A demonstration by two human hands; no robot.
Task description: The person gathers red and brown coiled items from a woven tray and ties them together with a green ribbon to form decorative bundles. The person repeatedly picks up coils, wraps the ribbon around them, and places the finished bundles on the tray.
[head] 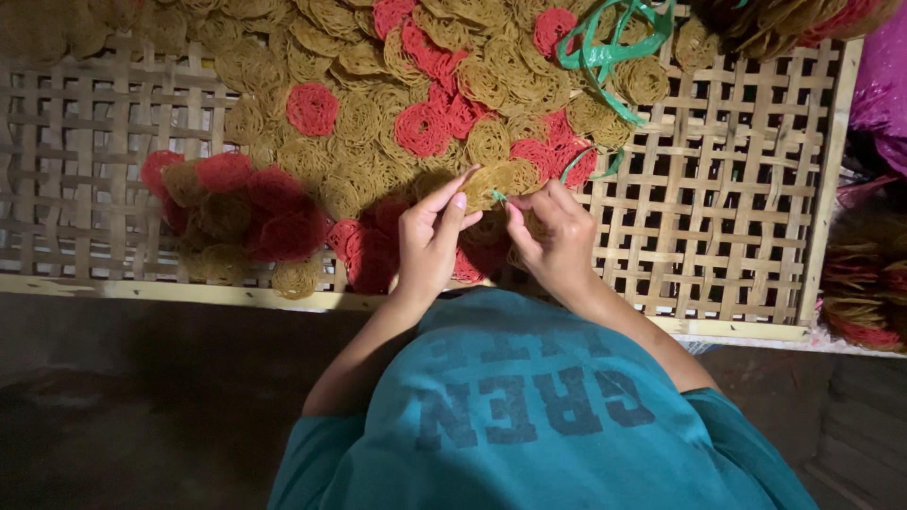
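Observation:
My left hand [428, 238] and my right hand [556, 236] meet over a woven bamboo tray [727, 217]. Between the fingertips of both hands I pinch a thin green plastic string [497, 196], next to a yellow lacy round cracker [491, 181]. The string runs up to the right toward a loose bundle of green plastic ribbon [605, 52]. Many round netted crackers, yellow and red [421, 128], lie heaped on the tray beyond my hands. A stack of red and yellow crackers [248, 219] sits to the left of my left hand.
The tray's wooden front edge [170, 291] runs just before my arms. At the right edge lie a tied bundle of crackers [864, 283] and a pink plastic bag [883, 85]. My teal shirt [529, 406] fills the lower middle, with dark floor to the left.

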